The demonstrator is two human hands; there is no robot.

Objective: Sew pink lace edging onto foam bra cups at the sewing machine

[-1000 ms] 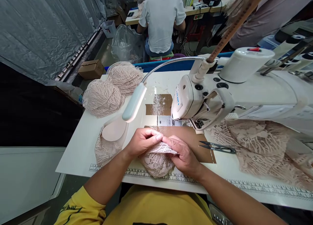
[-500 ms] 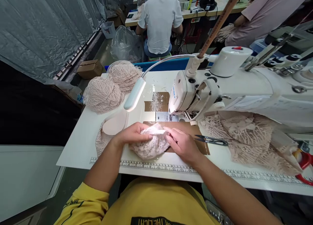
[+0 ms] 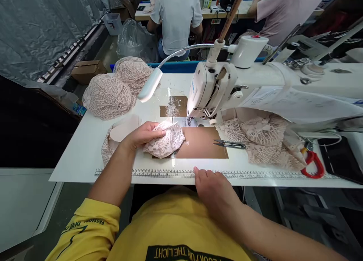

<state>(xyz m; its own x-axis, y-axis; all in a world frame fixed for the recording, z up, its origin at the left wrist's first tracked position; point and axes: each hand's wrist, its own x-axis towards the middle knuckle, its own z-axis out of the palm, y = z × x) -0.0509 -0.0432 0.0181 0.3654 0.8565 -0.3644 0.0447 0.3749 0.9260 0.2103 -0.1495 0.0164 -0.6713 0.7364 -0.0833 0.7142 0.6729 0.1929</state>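
Left hand pinching a lace cup mid-frame, right hand curled up lower centre, can't tell if it's gripping anything. Snips lie right of centre.

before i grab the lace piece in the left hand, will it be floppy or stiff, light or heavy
The lace piece is probably light, since it looks like openwork fabric. Its uneven edge likely flops, though the rounded bulge beside the left hand suggests it may hold shape.
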